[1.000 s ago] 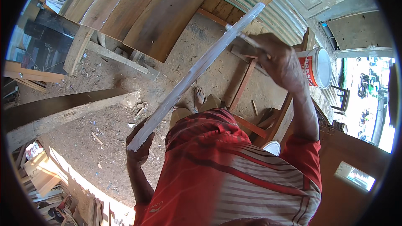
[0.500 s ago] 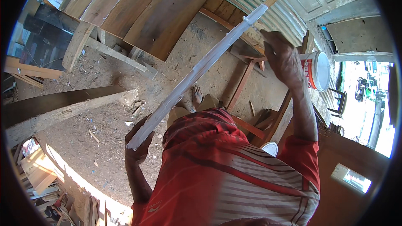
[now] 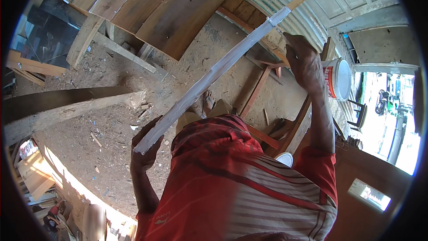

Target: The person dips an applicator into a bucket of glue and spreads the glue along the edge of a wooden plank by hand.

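Observation:
A long narrow board (image 3: 209, 78) slants from near left to far right across my front. A white, wet-looking coating covers most of its upward side, with bare wood at the far tip. My left hand (image 3: 146, 148) is curled around the near end from below, gripping it. Close to the far part of the board, my right hand (image 3: 304, 60) is closed with fingers pinched on a small thin tool (image 3: 279, 29), mostly hidden by the hand. The tool's end is near a small white lump (image 3: 269, 18) on the coating.
Wide brown planks (image 3: 178, 13) lie on a stand ahead. A rough timber beam (image 3: 67, 107) juts in from the left. A white bucket (image 3: 341, 79) stands right of my right hand, and red-brown wooden frames (image 3: 257, 91) are below it. Wood scraps litter the dirt floor (image 3: 111, 151).
My right hand and the white lump have shifted slightly toward the board's far tip. My left hand keeps its hold. A blurred pale shape has appeared at the lower left.

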`<control>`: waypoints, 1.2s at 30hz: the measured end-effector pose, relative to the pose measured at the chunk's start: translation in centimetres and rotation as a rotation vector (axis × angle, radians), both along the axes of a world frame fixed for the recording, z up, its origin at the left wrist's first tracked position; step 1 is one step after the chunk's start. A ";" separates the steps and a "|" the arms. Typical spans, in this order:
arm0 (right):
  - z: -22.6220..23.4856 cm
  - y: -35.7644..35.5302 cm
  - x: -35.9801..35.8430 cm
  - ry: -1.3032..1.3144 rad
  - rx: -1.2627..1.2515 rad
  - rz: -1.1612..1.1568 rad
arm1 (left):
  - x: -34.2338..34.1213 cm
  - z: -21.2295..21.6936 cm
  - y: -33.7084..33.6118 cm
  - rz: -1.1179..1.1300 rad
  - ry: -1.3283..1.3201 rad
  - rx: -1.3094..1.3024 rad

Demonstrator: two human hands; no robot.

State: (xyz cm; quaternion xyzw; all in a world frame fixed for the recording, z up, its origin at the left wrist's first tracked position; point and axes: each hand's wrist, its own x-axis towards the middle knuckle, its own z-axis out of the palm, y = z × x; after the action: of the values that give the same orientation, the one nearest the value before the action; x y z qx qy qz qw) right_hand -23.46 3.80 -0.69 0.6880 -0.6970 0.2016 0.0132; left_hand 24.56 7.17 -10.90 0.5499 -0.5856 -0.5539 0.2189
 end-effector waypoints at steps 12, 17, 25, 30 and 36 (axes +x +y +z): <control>1.8 4.7 11.9 -0.181 0.177 0.372 | -0.2 0.1 0.0 0.002 0.044 -0.033; 1.2 3.5 9.3 -0.160 0.100 0.155 | 0.1 0.2 -0.2 -0.031 0.068 -0.010; 0.9 5.2 13.9 0.041 0.080 0.144 | 0.3 0.0 -0.5 -0.103 0.138 -0.025; 1.3 6.9 16.9 -0.066 0.137 0.287 | 0.7 -0.1 -0.7 -0.153 0.153 -0.126; 0.6 5.6 14.2 -0.051 0.087 -0.012 | 0.8 0.2 -0.7 -0.151 0.135 -0.129</control>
State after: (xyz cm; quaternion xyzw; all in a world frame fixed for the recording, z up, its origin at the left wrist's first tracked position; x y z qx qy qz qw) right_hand -9.29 9.40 -0.08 0.6783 -0.7095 0.1884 -0.0331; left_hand 25.35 6.46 -10.71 0.4507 -0.6435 -0.5657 0.2504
